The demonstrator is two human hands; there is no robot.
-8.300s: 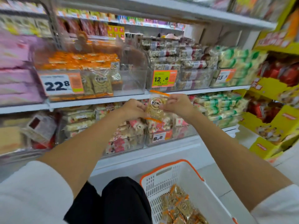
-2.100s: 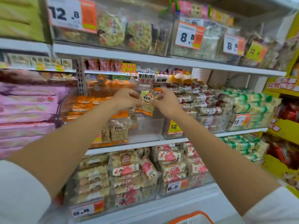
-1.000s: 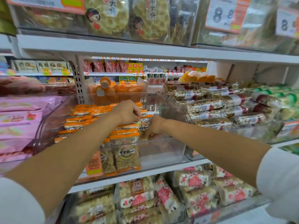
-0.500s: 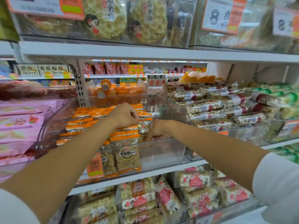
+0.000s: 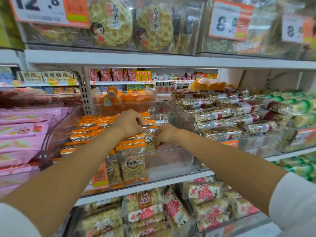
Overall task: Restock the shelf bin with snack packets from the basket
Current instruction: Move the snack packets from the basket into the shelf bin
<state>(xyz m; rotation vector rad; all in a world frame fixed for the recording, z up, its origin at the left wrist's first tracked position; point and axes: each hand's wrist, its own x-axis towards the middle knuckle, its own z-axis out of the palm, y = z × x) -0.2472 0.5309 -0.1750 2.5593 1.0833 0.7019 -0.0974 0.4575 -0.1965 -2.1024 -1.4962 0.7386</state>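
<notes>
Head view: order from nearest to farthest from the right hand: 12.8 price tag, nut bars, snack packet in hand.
1. snack packet, held by the right hand.
2. nut bars, next bin rightward.
3. 12.8 price tag, top shelf, left.

**Q:** How much of the clear snack packet with a round brown label (image 5: pixel 149 139) shows?

**A:** Only its middle. The left hand (image 5: pixel 130 124) covers its top edge and the right hand (image 5: pixel 165 134) its right side. Both hands' fingertips are mostly out of sight.

**Q:** Can the prices be read?

**A:** The white-and-orange price card (image 5: pixel 49 11) at upper left is cut by the top edge. The far-right price card (image 5: pixel 296 29) is blurred. Print on the orange label (image 5: pixel 100 175) on the clear plastic bin (image 5: pixel 171 161) is too small. The pink packets (image 5: pixel 22 130) at left are smeared.
</notes>
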